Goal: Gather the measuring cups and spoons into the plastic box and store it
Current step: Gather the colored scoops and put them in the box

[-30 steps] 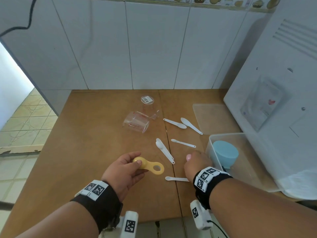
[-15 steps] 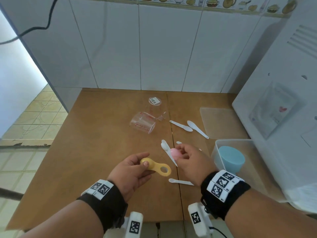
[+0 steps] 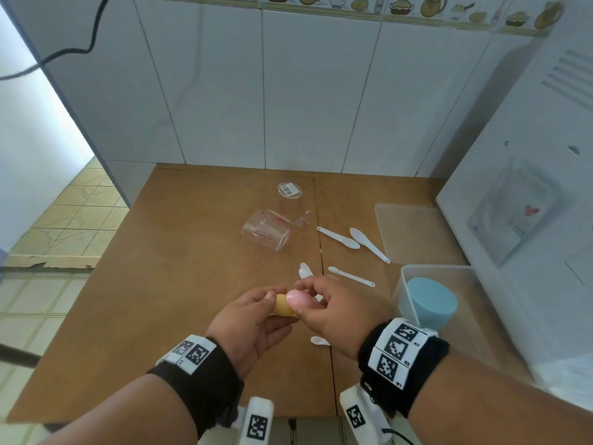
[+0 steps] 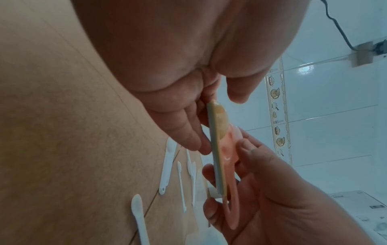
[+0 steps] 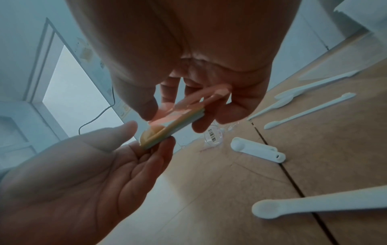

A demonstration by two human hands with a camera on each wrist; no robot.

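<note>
My left hand [image 3: 256,313] pinches a yellow measuring spoon [image 3: 282,309] above the wooden table [image 3: 160,284]. My right hand [image 3: 333,306] holds a pink measuring spoon [image 3: 298,299] pressed flat against the yellow one. In the left wrist view the yellow spoon [image 4: 220,126] and the pink spoon [image 4: 232,182] lie stacked edge-on. Several white spoons [image 3: 349,276] lie on the table beyond my hands. Two clear measuring cups [image 3: 266,234] lie further back. The clear plastic box [image 3: 449,274] at the right holds a blue cup [image 3: 431,303].
The box's flat lid [image 3: 414,229] lies on the table behind the box. A white appliance [image 3: 529,203] stands against the right side. A tiled wall closes the back, and the table's left edge drops to a tiled floor [image 3: 57,226].
My right hand picked up the pink spoon and brought it left onto the yellow spoon in my left hand. The view has tilted up a little.
</note>
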